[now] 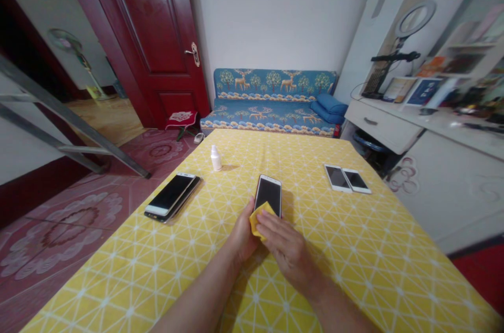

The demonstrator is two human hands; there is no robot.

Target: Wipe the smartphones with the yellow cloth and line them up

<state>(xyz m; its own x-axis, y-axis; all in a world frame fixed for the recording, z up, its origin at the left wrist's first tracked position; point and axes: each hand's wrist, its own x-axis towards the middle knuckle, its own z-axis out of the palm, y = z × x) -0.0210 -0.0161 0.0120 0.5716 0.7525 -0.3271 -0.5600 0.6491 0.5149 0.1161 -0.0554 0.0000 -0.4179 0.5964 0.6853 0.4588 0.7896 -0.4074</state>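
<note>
A white-framed phone lies face up in the middle of the table with the yellow patterned cloth. My right hand presses a small folded yellow wipe onto the phone's near end, fingers closed over it. My left hand curls against the phone's near left edge, partly tucked under the right hand, so what its fingers hold is hidden. A small white bottle stands upright farther back on the left.
Two stacked phones lie at the table's left edge, two white phones side by side at the right. Behind are a blue patterned sofa, a red door, a white desk with a ring light, and a metal ladder.
</note>
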